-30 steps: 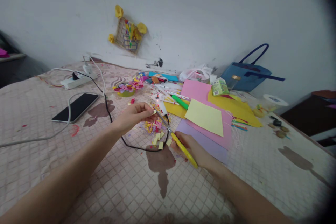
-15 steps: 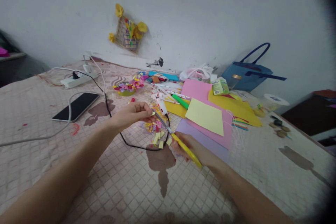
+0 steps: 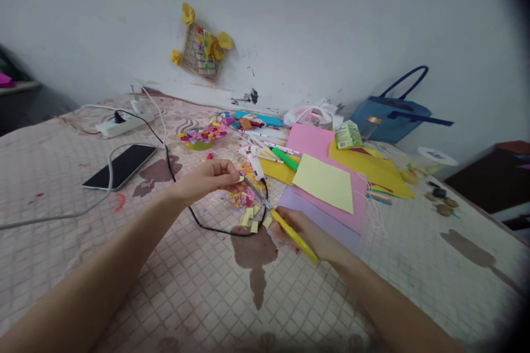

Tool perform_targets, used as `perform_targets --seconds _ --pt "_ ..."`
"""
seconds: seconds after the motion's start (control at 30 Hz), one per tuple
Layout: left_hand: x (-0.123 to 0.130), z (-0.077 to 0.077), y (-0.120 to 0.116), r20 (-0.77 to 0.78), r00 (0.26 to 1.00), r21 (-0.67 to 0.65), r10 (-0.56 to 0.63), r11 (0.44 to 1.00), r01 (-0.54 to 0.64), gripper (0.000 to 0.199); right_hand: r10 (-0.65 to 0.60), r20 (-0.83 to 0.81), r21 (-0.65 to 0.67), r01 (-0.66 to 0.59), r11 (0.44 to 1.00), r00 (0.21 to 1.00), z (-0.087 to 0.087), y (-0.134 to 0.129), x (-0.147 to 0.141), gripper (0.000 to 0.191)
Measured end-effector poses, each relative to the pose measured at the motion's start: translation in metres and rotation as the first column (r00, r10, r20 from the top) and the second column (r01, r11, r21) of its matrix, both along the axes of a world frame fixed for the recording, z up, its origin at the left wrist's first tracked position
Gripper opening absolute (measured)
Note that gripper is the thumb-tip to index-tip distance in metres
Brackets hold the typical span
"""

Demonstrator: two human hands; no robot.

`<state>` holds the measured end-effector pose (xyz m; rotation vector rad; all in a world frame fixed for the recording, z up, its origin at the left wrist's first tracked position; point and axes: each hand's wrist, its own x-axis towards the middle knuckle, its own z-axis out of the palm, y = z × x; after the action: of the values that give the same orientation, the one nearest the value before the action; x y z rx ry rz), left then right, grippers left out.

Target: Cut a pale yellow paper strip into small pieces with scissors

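Plausibly, the right hand (image 3: 308, 229), closed round long yellow-handled metal scissors (image 3: 290, 231), could have nicked the left hand (image 3: 207, 179) had either slipped, since the blades pointed at its fingertips. The white plastic glue gun (image 3: 255, 165) just beyond might have burned a straying knuckle, if hot. Left thumb and fingers pinched the small pale-yellow paper piece (image 3: 240, 179) near the blade tips; contact was unclear.
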<state>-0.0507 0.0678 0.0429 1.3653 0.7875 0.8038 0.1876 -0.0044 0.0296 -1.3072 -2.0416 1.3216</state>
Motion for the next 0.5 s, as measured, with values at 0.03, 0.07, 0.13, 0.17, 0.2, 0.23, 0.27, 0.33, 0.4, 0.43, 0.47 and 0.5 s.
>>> perform_targets --seconds 0.03,0.07,0.13,0.17,0.2,0.23,0.27,0.33,0.4,0.43,0.47,0.5 --pt "-0.0002 0.0001 0.0000 0.000 1.000 0.000 -0.002 1.000 0.002 0.016 0.004 0.002 0.002 -0.004 1.000 1.000 0.0001 -0.0001 0.0000 0.008" --pt "-0.0005 0.0002 0.0001 0.000 1.000 0.001 -0.004 1.000 0.004 0.016 0.001 0.009 0.009 -0.002 1.000 1.000 0.0005 -0.0002 -0.0002 0.009" --pt "-0.0011 0.0003 0.0001 0.000 1.000 0.003 -0.008 1.000 0.008 0.017 -0.009 0.036 0.036 0.008 0.999 0.999 0.0019 -0.0006 -0.0008 0.011" --pt "-0.0014 0.0004 0.0000 -0.001 1.000 0.004 -0.009 1.000 0.009 0.017 -0.013 0.051 0.050 0.010 0.999 0.999 0.0027 -0.0009 -0.0011 0.012" --pt "-0.0015 0.0006 -0.0001 -0.002 1.000 0.005 -0.011 1.000 0.011 0.017 -0.014 0.063 0.064 0.010 0.998 0.998 0.0034 -0.0012 -0.0013 0.013" --pt "-0.0015 0.0009 -0.0004 -0.003 1.000 0.005 -0.012 1.000 0.012 0.017 -0.010 0.072 0.077 0.004 0.997 0.997 0.0038 -0.0014 -0.0013 0.014" --pt "-0.0013 0.0012 -0.0007 -0.004 1.000 0.005 -0.014 1.000 0.014 0.018 -0.003 0.080 0.086 -0.003 0.996 0.997 0.0040 -0.0016 -0.0011 0.013" --pt "-0.0007 0.0019 -0.0013 -0.007 1.000 0.006 -0.014 1.000 0.014 0.018 0.011 0.089 0.089 -0.019 0.996 0.996 0.0034 -0.0015 -0.0002 0.013" --pt "-0.0002 0.0026 -0.0017 -0.010 1.000 0.008 -0.010 1.000 0.010 0.019 0.026 0.084 0.084 -0.033 0.996 0.996 0.0020 -0.0010 0.0011 0.013" --pt "0.0000 0.0028 -0.0017 -0.012 1.000 0.009 -0.010 1.000 0.010 0.019 0.030 0.080 0.082 -0.036 0.996 0.996 0.0011 -0.0005 0.0017 0.013" --pt "0.0001 0.0029 -0.0016 -0.012 1.000 0.010 -0.010 1.000 0.010 0.019 0.030 0.077 0.083 -0.036 0.996 0.997 0.0004 -0.0001 0.0021 0.013" --pt "0.0001 0.0029 -0.0015 -0.012 1.000 0.011 -0.011 1.000 0.011 0.019 0.031 0.074 0.083 -0.037 0.996 0.997 -0.0001 0.0004 0.0023 0.013"
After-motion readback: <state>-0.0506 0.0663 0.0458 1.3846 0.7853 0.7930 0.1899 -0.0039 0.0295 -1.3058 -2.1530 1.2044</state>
